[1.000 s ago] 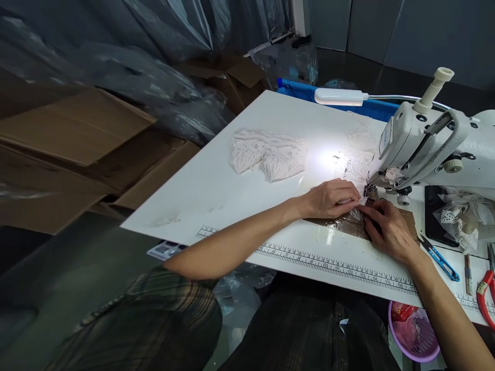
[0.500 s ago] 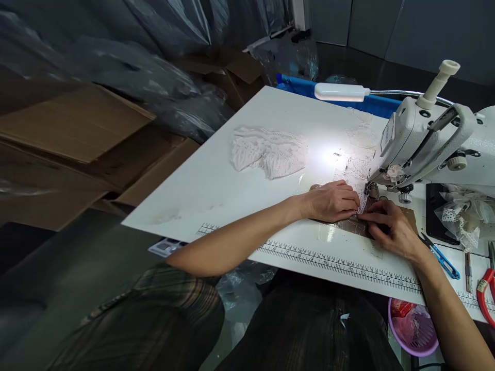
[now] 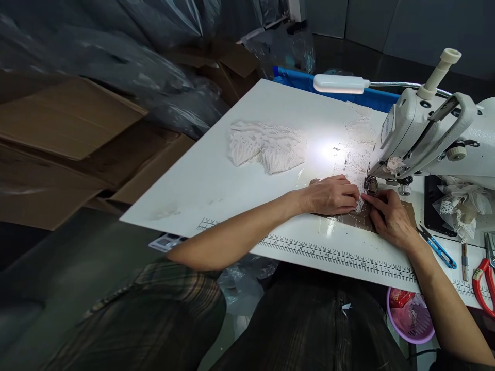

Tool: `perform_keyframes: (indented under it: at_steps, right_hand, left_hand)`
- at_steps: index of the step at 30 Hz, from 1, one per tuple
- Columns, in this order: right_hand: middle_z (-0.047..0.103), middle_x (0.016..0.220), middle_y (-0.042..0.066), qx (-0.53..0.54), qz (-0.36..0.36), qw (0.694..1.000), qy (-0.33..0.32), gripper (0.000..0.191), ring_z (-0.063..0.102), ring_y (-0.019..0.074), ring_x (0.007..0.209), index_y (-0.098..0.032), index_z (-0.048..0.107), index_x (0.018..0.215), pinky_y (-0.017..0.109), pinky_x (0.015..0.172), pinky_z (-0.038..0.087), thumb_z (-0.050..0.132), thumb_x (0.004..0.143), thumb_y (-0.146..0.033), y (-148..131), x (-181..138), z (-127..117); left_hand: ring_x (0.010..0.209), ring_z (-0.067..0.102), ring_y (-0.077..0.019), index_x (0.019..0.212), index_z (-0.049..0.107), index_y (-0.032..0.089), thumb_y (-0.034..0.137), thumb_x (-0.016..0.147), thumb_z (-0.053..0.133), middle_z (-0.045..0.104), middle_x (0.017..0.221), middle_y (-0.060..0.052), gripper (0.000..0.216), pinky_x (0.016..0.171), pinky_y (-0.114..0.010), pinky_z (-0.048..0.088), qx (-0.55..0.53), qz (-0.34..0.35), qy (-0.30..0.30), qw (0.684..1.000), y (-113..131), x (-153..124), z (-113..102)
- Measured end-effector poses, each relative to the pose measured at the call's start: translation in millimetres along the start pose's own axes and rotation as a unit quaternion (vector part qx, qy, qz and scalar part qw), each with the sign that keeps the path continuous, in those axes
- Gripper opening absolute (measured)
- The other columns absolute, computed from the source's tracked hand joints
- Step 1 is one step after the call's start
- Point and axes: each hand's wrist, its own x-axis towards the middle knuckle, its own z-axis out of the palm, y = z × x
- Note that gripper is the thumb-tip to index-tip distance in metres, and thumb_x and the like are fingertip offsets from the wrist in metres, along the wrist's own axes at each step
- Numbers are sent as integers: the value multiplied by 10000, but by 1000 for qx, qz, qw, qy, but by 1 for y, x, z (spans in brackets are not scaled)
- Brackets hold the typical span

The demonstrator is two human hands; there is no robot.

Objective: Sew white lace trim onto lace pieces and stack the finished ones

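Note:
A strip of white lace [image 3: 355, 166] runs across the table to the presser foot [image 3: 371, 185] of a white sewing machine [image 3: 410, 131]. My left hand [image 3: 331, 195] lies just left of the foot, its curled fingers closed on the lace edge. From the other side, my right hand [image 3: 392, 217] pinches the lace near the needle, thumb and index finger together. The fingertips partly hide the lace between them. Beneath both hands is a brown, tape-covered plate [image 3: 358, 220]. A gathered white lace piece [image 3: 266, 147] rests farther left.
A lit lamp [image 3: 340, 83] hangs over the white table [image 3: 185, 188]. Blue thread snips [image 3: 439, 248], red-handled scissors [image 3: 483, 283] and lace scraps [image 3: 460, 206] lie at right. A purple basket [image 3: 410, 337] stands below; cardboard boxes [image 3: 69, 121] are at left.
My right fingers have moved slightly up along the lace, closer to the presser foot. My left hand stays on the lace. The whole view has shifted slightly.

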Motion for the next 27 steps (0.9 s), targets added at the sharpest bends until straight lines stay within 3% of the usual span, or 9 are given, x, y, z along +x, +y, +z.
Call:
perform_keyframes:
  at_steps: [7,14,20,27]
  right_hand:
    - [546,1081,120,-18,-33,999,-19,400,569,234,942,-257,686,1269,419,816,577,456,941,-255,2,0,-5]
    - [569,1071,120,-54,-23,997,-46,383,585,229,917,-245,701,1238,397,788,578,470,932,-249,-4,4,-10]
    - [577,1075,124,-69,5,996,-55,395,595,230,882,-246,686,1251,394,755,578,457,930,-249,-9,6,-10]
    - [577,1035,113,-95,55,993,-52,404,584,231,857,-262,661,1266,378,702,574,445,925,-253,-12,11,-3]
  left_hand:
    - [816,627,-168,801,713,222,273,929,547,748,911,-22,216,989,-421,389,20,26,-50,998,5,6,-13]
    - [671,552,-158,666,670,196,323,832,629,676,745,-23,214,828,-346,434,4,41,-89,995,1,19,-20]
    - [749,580,-180,803,711,200,306,808,662,707,889,-44,117,813,-349,448,-18,17,-72,997,2,12,-18]
    - [759,589,-209,877,721,184,362,814,648,699,920,-80,203,794,-378,448,26,8,-79,996,3,11,-17]
